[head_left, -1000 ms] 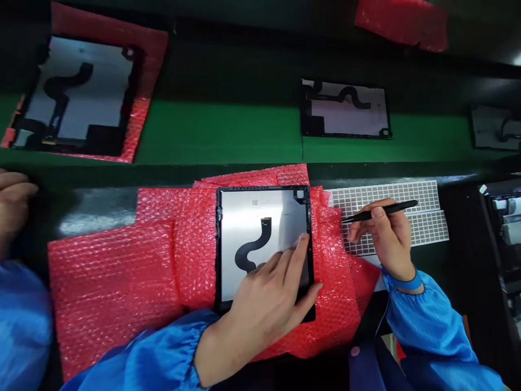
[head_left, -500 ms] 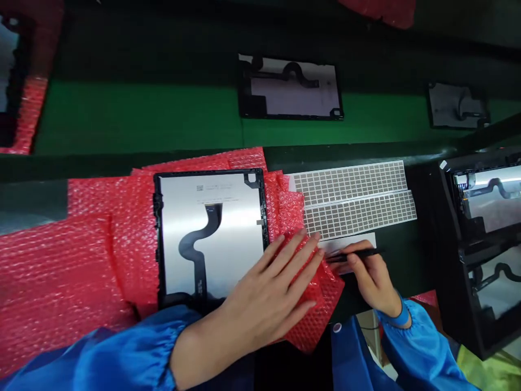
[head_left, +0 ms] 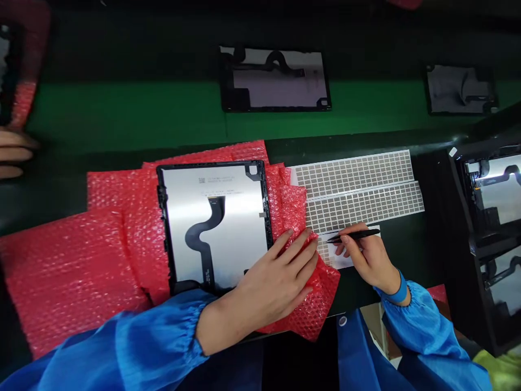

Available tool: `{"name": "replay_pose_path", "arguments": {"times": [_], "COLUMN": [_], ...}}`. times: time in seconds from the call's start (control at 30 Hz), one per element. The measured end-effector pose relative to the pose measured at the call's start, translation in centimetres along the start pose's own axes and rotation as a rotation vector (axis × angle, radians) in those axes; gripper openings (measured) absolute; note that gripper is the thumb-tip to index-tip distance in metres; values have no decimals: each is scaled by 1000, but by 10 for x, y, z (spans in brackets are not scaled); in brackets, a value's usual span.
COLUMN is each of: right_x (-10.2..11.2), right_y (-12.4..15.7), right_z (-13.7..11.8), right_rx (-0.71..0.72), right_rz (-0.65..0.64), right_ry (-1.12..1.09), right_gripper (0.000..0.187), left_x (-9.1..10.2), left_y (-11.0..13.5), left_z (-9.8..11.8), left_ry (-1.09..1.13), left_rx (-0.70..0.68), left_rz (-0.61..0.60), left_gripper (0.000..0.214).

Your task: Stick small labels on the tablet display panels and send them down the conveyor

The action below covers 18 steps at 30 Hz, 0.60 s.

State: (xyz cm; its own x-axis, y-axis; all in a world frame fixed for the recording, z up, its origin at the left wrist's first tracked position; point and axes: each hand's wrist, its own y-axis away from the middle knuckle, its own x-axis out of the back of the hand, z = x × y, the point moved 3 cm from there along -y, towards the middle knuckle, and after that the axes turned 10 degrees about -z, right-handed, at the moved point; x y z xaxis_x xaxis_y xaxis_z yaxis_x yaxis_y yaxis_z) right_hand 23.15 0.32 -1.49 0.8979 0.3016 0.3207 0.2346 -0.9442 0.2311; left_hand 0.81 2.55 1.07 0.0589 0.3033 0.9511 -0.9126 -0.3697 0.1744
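Observation:
My left hand (head_left: 277, 277) lies flat with its fingers slightly spread on red bubble wrap (head_left: 321, 290), at the lower right corner of a tablet screen panel (head_left: 240, 233). That panel rests back side up on the wrap; a black flex cable (head_left: 198, 239) curves down its silvery back. Pinched in my right hand (head_left: 372, 258) are slim black tweezers (head_left: 360, 234), pointing left. Their tip is over a small white sticker sheet (head_left: 344, 262), partly covered by the wrap. Two larger sheets of small grey stickers (head_left: 358, 174) lie just above.
Farther back, a screen panel (head_left: 280, 89) and another panel (head_left: 459, 92) lie on a green strip (head_left: 142, 108). A black rack (head_left: 459, 233) holding panels stands at the right. At the left edge is another person's hand (head_left: 14, 153) beside bubble wrap.
My right hand has moved up slightly, and the tweezers' tip is now over the small sheet, whose stickers show more. Another person's hand has appeared at the left edge. The view has shifted.

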Motion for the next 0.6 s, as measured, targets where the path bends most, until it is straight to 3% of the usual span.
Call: {"name": "replay_pose_path", "arguments": {"times": [0.37,0.6], "right_x": [0,-2], "right_y": [-1,-5], "right_z": [-1,2], "right_rx": [-74,-161], "right_rz": [-3,26], "right_ry": [44,-137], "right_gripper": [26,28], "left_x": [-1,2], "left_y": [-2,-3], "left_z": [1,2], "left_ry": [-52,-69], "left_rx": [-6,-17], "left_rz": [15,40], "left_gripper": [59,55]}}
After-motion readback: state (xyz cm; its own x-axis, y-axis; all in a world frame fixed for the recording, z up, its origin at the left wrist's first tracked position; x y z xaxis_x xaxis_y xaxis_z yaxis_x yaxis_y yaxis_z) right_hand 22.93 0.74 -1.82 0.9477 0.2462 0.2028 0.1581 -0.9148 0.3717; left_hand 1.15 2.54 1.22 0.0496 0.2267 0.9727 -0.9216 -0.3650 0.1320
